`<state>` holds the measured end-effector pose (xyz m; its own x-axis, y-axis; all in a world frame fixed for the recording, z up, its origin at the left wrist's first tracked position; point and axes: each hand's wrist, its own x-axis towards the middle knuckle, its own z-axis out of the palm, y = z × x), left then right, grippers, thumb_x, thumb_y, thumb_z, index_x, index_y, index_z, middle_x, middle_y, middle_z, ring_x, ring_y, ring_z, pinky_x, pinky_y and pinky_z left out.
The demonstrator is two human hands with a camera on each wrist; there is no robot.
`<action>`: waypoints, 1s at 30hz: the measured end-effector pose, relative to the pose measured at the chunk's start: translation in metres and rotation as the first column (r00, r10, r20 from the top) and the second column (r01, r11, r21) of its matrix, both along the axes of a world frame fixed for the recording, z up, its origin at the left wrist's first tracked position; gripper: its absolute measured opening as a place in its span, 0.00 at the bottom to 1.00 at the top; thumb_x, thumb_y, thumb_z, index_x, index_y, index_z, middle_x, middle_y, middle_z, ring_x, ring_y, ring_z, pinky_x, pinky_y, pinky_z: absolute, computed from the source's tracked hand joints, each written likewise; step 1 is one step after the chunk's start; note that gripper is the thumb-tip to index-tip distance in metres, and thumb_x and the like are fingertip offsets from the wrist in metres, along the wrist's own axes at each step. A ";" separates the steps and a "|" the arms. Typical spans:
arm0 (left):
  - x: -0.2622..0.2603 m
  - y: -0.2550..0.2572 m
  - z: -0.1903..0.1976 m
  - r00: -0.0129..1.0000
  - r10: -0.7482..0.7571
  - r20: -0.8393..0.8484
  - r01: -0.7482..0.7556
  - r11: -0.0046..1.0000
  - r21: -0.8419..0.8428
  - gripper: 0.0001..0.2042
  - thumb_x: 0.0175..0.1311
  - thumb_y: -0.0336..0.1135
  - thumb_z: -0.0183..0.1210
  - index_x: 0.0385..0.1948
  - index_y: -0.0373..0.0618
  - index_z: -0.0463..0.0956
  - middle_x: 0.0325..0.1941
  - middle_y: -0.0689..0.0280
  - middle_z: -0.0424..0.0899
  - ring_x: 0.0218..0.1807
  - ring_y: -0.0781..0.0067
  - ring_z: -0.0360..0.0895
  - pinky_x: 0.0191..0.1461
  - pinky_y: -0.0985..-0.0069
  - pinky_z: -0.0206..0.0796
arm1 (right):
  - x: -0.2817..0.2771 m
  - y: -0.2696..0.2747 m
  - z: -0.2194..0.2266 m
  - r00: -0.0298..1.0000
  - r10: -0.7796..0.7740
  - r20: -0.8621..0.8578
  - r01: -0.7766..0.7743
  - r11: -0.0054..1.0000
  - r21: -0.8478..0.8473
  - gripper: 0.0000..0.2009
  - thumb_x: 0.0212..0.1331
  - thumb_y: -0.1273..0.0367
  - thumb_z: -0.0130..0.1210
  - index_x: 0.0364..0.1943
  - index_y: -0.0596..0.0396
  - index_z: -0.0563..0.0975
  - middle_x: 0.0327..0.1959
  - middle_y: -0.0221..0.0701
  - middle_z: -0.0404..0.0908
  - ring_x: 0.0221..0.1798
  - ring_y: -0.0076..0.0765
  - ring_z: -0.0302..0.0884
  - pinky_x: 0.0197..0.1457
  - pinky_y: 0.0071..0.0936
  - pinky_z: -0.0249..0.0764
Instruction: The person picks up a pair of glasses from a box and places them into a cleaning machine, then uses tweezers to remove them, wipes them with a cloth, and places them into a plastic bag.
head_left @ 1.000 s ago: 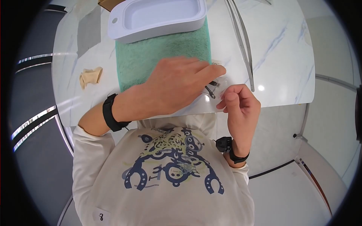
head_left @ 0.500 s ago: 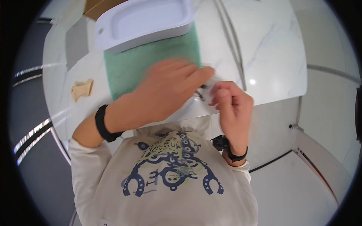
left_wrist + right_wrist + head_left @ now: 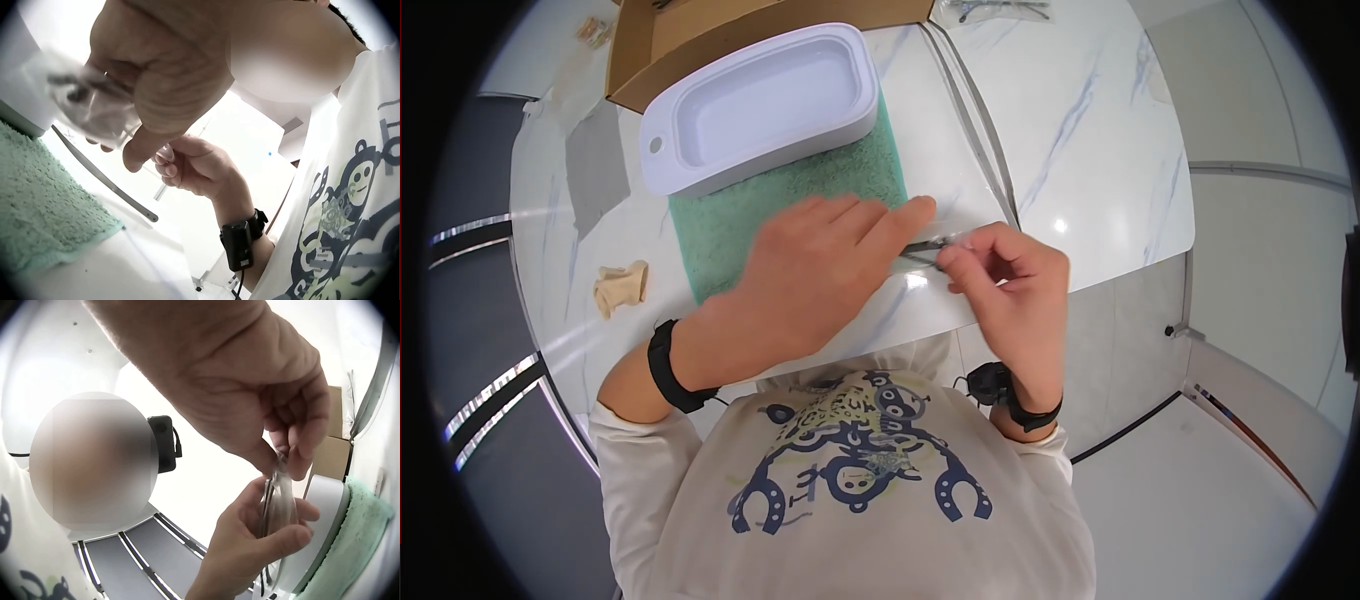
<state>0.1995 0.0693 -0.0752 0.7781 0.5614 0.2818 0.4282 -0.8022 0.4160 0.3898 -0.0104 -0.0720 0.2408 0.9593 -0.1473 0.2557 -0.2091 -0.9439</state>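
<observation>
A clear plastic bag (image 3: 284, 503) with dark, thin-armed eyeglasses inside is between the two hands. My left hand (image 3: 810, 275) grips the bag from the side, its back toward the head camera; the right wrist view shows its thumb and fingers around the bag. My right hand (image 3: 1022, 295) pinches the bag's end between thumb and fingertips, as the right wrist view shows. In the left wrist view the bag (image 3: 100, 109) is blurred. Most of the eyeglasses are hidden by the left hand in the head view.
A white oblong basin (image 3: 730, 178) stands on a green towel (image 3: 830, 180), before an open cardboard box (image 3: 632, 85). A long grey strip (image 3: 970, 120) lies folded to the right. Another clear bag (image 3: 1000, 12) is at the back. Beige cloth (image 3: 622, 288) and grey cloth (image 3: 597, 165) lie left.
The right hand's fingertips have come in toward the left hand and now pinch the bag's end. The head view has shifted, bringing more of the box and the back bag into sight.
</observation>
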 end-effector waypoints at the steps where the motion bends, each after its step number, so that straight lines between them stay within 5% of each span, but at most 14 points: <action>1: -0.002 0.003 0.001 1.000 0.019 0.001 -0.019 1.000 0.020 0.33 0.41 0.28 0.72 0.57 0.45 0.75 0.32 0.64 0.80 0.32 0.60 0.78 0.33 0.65 0.68 | 0.004 0.002 0.000 0.999 -0.047 -0.024 0.047 0.999 -0.009 0.04 0.58 0.74 0.67 0.31 0.61 0.83 0.19 0.28 0.82 0.22 0.16 0.75 0.27 0.17 0.70; 16: -0.005 0.017 0.001 0.992 0.031 0.119 -0.027 0.999 -0.029 0.23 0.43 0.31 0.72 0.46 0.47 0.78 0.31 0.66 0.80 0.33 0.62 0.78 0.35 0.67 0.69 | 0.007 0.006 -0.001 0.971 -0.129 -0.200 0.133 0.991 0.006 0.08 0.63 0.72 0.65 0.31 0.63 0.80 0.25 0.26 0.82 0.26 0.17 0.77 0.32 0.16 0.73; 30: -0.015 0.029 -0.005 0.990 0.059 0.129 -0.067 0.996 0.062 0.19 0.39 0.30 0.71 0.39 0.46 0.80 0.32 0.67 0.80 0.33 0.65 0.77 0.34 0.69 0.68 | -0.006 0.021 0.011 0.976 -0.019 -0.216 0.032 0.998 0.060 0.09 0.64 0.70 0.64 0.33 0.63 0.79 0.28 0.28 0.81 0.29 0.20 0.77 0.35 0.18 0.73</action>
